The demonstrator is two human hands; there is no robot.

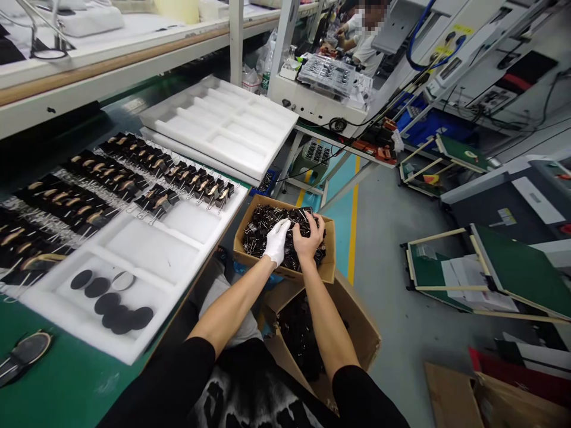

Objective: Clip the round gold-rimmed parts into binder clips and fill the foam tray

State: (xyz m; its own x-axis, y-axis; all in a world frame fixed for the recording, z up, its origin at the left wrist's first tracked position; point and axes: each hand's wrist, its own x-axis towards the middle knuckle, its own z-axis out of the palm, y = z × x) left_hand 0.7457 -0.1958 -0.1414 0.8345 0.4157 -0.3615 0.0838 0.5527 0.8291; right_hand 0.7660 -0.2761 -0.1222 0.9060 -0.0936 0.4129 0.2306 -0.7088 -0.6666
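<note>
Guessing they're picking clips (263, 221) from the box (331, 249) at 12 o'clock. Left hand (276, 241)'s cupping, right hand (307, 241)'s half-curling, can't tell what they're gripping. Next move's probably needing careful untangling.

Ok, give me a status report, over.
White-gloved left hand, bare right hand: both among black, silver-handled binder clips. Clips heaped in open brown cardboard box. Nothing visibly blocking either hand.

The tray (147, 244) lies along the right edge of the worktop (80, 371). Discs (107, 302) are in its nearest compartment, clipped pieces (178, 172) toward its left and far edges. Behind are stacked trays (250, 139). Beyond this edge stands the carton (331, 255) with loose clips (263, 223) inside.
</note>
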